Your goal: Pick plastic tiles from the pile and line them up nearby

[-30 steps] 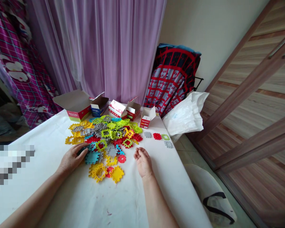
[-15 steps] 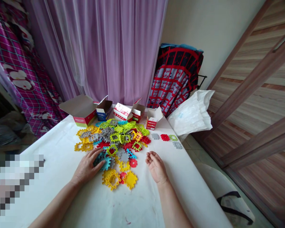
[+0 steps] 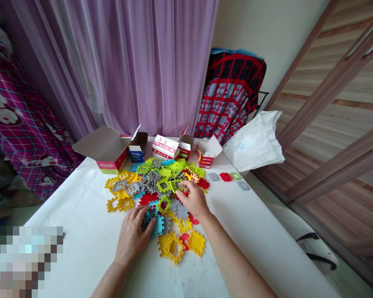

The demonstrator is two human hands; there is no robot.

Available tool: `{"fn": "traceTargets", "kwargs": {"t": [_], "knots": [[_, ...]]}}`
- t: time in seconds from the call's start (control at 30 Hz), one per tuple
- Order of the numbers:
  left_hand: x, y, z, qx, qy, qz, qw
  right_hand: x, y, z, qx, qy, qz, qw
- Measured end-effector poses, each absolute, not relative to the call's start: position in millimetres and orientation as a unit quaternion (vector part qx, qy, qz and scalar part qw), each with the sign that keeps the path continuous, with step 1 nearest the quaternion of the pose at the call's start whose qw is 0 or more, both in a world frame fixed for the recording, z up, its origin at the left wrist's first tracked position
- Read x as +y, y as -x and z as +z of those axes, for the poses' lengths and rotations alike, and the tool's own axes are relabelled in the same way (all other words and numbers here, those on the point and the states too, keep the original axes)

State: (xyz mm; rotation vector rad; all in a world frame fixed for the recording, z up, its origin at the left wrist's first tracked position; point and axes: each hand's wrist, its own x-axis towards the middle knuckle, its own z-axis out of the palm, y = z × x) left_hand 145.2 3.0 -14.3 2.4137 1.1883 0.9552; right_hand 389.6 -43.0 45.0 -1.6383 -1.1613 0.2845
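Note:
On the white-covered table lies a heap of flat plastic interlocking blocks with toothed edges [image 3: 155,182], in yellow, grey, green, red and blue. My left hand [image 3: 133,234] is curled round some blue interlocking blocks [image 3: 158,227] at the heap's near left side, thumb and fingers on either side of them. Reaching across the heap from the right, my right hand [image 3: 195,200] has its thumb and fingers at a green interlocking block [image 3: 175,186], closed on its edge. Several yellow blocks [image 3: 196,243] and a red one lie nearest to me.
Open small boxes stand along the far edge: a large red one [image 3: 108,165], a blue one [image 3: 137,154], and red-and-white ones [image 3: 205,159]. A few loose blocks [image 3: 226,177] lie at the right. A white bag [image 3: 251,142] and a stool [image 3: 301,231] are beyond the table's right edge.
My right hand has moved up and left from the bare cloth to the green block. My left hand remains at the blue blocks. The whole view has shifted slightly.

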Motion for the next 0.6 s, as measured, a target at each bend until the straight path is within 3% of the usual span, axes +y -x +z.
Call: {"fn": "traceTargets", "kwargs": {"t": [0.17,0.6], "knots": [[2.5,-143.6,-16.0,0.405,-0.834,0.336,0.169,-15.2,-373.8,39.3,-0.508,0.727,0.103,0.45],[9.4,-140.1,-16.5,0.394,-0.844,0.326,0.163,-98.7,-456.2,8.2,-0.341,0.709,0.196,0.585]]}}
